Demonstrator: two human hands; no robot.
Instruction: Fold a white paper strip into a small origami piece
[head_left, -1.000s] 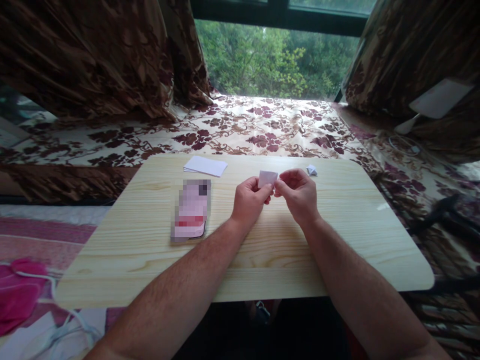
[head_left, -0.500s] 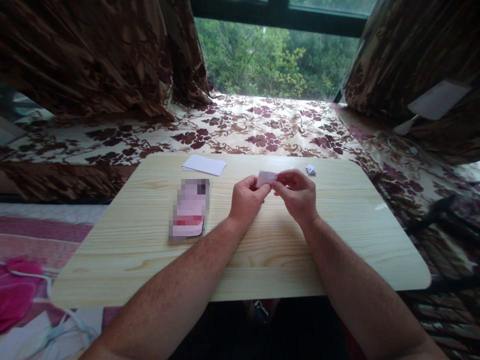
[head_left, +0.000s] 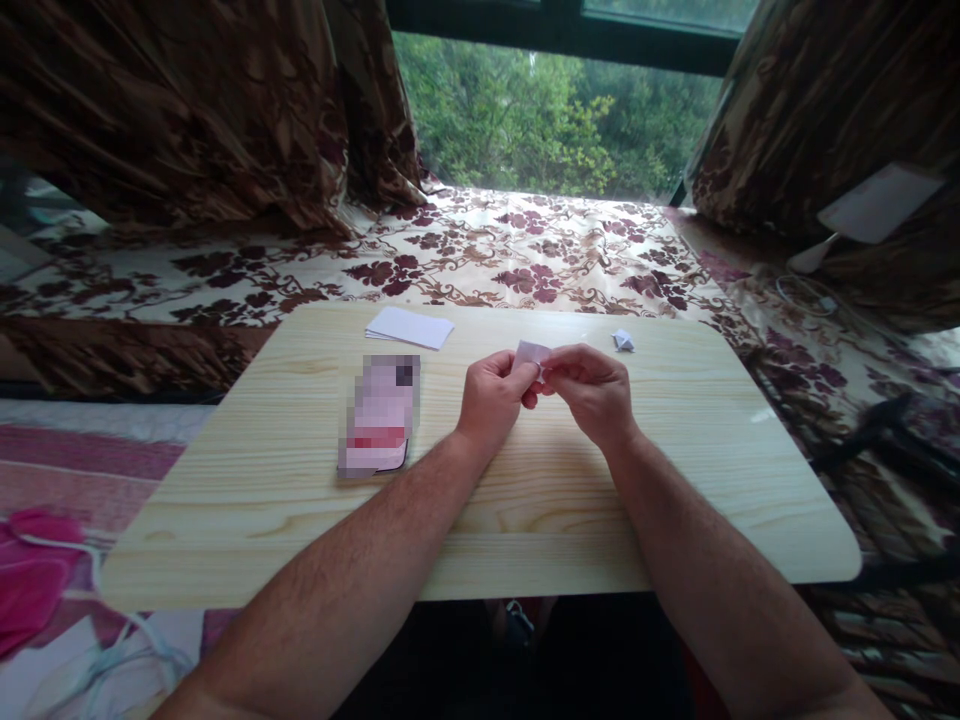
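Note:
A small piece of white paper (head_left: 531, 352) is held above the middle of the wooden table (head_left: 540, 510). My left hand (head_left: 491, 392) grips its left side, the thumb lying across the front. On the other side my right hand (head_left: 596, 390) pinches the paper's lower right edge between thumb and fingers. The fingertips partly cover the sheet, so its folds cannot be made out fully. To the right, near the far edge, lies a small folded white paper piece (head_left: 622, 341). A stack of white paper slips (head_left: 411, 327) rests at the far left of the table.
A pinkish phone (head_left: 381, 415), blurred by pixels, lies left of my hands. Beyond the table stretches a ledge with a flowered cloth (head_left: 525, 250) under a window. A white lamp (head_left: 877, 205) stands at the right. Cables and pink cloth (head_left: 37, 575) lie at lower left.
The paper has tilted and less of its right part shows. My right fingers have shifted slightly down and left along its edge. The slips, phone and folded piece stay put.

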